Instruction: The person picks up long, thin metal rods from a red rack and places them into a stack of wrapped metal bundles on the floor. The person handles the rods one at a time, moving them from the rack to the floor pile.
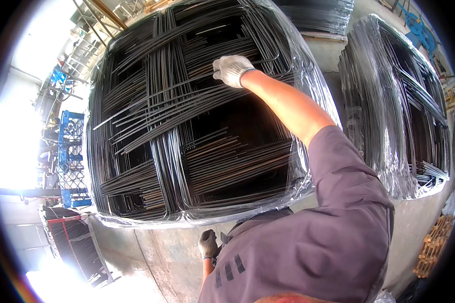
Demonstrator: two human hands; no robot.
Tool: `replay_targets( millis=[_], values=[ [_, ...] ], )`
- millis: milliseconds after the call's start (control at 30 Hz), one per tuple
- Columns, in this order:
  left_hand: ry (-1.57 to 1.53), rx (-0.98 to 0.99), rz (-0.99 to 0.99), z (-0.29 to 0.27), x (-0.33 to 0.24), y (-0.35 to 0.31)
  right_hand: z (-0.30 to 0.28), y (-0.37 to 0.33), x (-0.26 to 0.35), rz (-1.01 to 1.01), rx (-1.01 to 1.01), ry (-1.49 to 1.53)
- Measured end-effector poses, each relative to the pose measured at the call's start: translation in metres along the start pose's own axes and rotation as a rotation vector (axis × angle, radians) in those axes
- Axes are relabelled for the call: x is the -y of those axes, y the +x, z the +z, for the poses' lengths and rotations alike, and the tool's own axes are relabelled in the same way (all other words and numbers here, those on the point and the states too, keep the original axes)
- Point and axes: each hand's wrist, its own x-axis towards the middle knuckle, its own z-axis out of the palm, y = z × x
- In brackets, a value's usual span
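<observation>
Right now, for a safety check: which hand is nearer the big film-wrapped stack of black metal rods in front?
Right. The right gloved hand is over the stack; the left gloved hand is low beside the body, outside its near edge.

The right hand [231,70] hides its own fingertips, so its hold on the rods [172,120] cannot be told. The left hand [207,244], near the torso [298,247], is too small to show its grip; its forearm [206,266] is partly hidden. The picture's far edge cuts off the far stack [318,16]. The blue object [420,29], far right, is blurred.
</observation>
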Motion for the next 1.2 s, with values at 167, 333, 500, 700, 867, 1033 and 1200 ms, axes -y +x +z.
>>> replay_targets(
  millis=[167, 333, 500, 700, 867, 1033, 1200],
  values=[
    [-0.060, -0.020, 0.047, 0.002, -0.013, 0.007, 0.049, 0.012, -0.044, -0.263, 0.087, -0.368],
    [-0.041, -0.035, 0.069, 0.002, -0.019, 0.000, 0.064, 0.001, -0.060, 0.094, -0.029, -0.121],
    [-0.047, -0.050, 0.050, 0.000, -0.012, -0.003, 0.039, -0.019, -0.072, 0.330, -0.246, -0.232],
    [0.051, -0.062, 0.008, 0.001, -0.028, -0.016, -0.012, -0.041, -0.104, 0.817, -0.266, -0.208],
    [0.040, -0.014, 0.031, 0.008, -0.037, -0.008, 0.003, -0.007, -0.122, 0.652, -0.120, -0.445],
    [-0.067, -0.061, 0.053, 0.007, -0.038, 0.001, -0.001, 0.019, -0.133, 0.708, -0.031, -0.189],
    [-0.038, -0.068, 0.020, 0.000, -0.022, 0.009, 0.048, 0.064, -0.239, 0.642, -0.240, 0.457]
  ],
)
